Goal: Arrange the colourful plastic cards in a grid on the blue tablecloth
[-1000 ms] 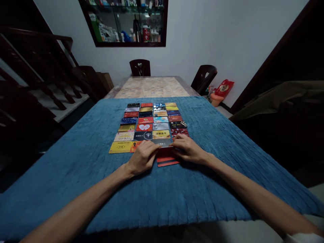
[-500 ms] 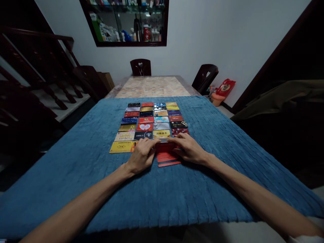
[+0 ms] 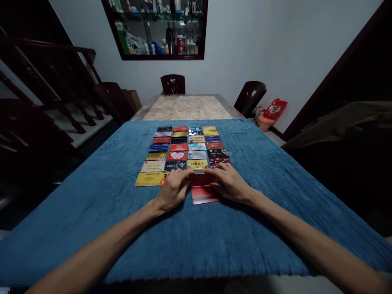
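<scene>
My left hand [image 3: 173, 188] and my right hand [image 3: 232, 183] grip a dark red card [image 3: 200, 179] by its two sides, fingers closed. It stands tilted up on edge, with a pale upper rim; whether it is one card or a thin stack, I cannot tell. Just below it a bright red card [image 3: 204, 195] with a dark stripe lies on the blue cloth [image 3: 196, 241]. Beyond my hands are rows of cards laid side by side, among them a gold card [image 3: 197, 164], a black card [image 3: 175, 165] and a yellow card [image 3: 147, 179]. My left fingers partly cover an orange card [image 3: 163, 178].
The blue cloth covers the near part of a long table [image 3: 190, 107] with a patterned top. Dark wooden chairs [image 3: 173, 84] stand around its far end. A red bag [image 3: 275, 109] and an orange bin [image 3: 265, 122] are on the floor at the right.
The held dark red card is tilted more upright, and more of the bright red card shows below it. My view has shifted slightly; both hands keep their grip.
</scene>
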Demonstrator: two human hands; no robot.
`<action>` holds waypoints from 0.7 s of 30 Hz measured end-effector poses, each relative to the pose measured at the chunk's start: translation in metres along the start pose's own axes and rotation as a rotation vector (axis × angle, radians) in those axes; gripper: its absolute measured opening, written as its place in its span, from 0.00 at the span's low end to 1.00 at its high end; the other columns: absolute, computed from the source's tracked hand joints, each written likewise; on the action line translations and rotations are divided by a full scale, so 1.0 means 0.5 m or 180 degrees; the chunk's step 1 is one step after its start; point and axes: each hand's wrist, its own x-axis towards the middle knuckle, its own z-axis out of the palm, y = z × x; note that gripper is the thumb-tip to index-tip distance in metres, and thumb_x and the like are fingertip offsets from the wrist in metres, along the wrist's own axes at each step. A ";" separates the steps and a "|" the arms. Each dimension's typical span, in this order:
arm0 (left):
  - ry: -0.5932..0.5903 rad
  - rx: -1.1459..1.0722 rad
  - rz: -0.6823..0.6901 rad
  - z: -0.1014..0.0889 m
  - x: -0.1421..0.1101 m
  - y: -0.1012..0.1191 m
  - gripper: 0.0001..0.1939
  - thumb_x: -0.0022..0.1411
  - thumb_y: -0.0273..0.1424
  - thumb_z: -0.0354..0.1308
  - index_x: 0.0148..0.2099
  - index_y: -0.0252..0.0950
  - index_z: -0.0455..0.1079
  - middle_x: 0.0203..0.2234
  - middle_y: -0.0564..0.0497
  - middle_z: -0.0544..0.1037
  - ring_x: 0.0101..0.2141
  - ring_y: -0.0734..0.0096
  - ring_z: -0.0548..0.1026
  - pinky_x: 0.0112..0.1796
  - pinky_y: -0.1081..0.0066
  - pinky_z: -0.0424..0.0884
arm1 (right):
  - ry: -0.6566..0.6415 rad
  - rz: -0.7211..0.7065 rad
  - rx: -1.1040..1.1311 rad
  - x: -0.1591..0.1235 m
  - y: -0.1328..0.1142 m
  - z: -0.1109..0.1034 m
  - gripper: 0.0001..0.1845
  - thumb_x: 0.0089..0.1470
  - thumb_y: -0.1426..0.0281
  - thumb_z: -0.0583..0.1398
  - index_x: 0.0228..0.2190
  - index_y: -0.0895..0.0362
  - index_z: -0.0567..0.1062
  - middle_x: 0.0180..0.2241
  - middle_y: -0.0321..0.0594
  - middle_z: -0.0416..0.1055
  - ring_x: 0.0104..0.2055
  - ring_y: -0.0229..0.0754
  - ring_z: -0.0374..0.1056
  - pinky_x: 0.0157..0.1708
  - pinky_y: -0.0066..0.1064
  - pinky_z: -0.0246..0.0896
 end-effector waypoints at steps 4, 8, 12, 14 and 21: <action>0.0159 -0.0091 -0.0050 -0.001 -0.001 -0.002 0.15 0.66 0.21 0.50 0.52 0.36 0.68 0.35 0.49 0.78 0.35 0.68 0.73 0.38 0.67 0.68 | 0.0165 -0.0056 -0.0148 0.006 -0.006 -0.003 0.24 0.60 0.69 0.60 0.57 0.60 0.66 0.45 0.51 0.75 0.45 0.51 0.65 0.43 0.43 0.61; 0.0212 -0.0118 -0.0087 -0.004 0.000 -0.001 0.15 0.66 0.21 0.50 0.53 0.37 0.69 0.36 0.49 0.77 0.36 0.68 0.73 0.40 0.66 0.70 | 0.0293 -0.0109 -0.0286 0.011 -0.014 -0.007 0.26 0.60 0.67 0.60 0.58 0.60 0.66 0.45 0.51 0.74 0.44 0.52 0.65 0.43 0.43 0.60; 0.0274 -0.0152 -0.0016 -0.004 0.001 -0.002 0.16 0.66 0.20 0.50 0.53 0.38 0.68 0.36 0.49 0.77 0.36 0.68 0.74 0.39 0.66 0.70 | 0.0453 -0.0223 -0.0432 0.014 -0.024 -0.011 0.27 0.61 0.67 0.59 0.60 0.58 0.64 0.44 0.49 0.74 0.44 0.51 0.65 0.42 0.43 0.60; 0.0290 -0.0165 -0.0018 -0.004 0.001 -0.003 0.17 0.65 0.20 0.49 0.53 0.38 0.68 0.36 0.49 0.77 0.36 0.68 0.74 0.39 0.66 0.71 | 0.0504 -0.0260 -0.0488 0.015 -0.028 -0.013 0.26 0.62 0.67 0.58 0.61 0.57 0.64 0.44 0.48 0.74 0.44 0.51 0.65 0.42 0.43 0.60; 0.0308 -0.0129 -0.0071 -0.005 0.000 -0.002 0.16 0.66 0.20 0.50 0.52 0.37 0.68 0.36 0.50 0.77 0.36 0.70 0.74 0.38 0.69 0.70 | 0.0604 -0.0207 -0.0734 0.016 -0.034 -0.012 0.24 0.64 0.66 0.57 0.59 0.58 0.66 0.44 0.49 0.74 0.44 0.51 0.64 0.43 0.43 0.60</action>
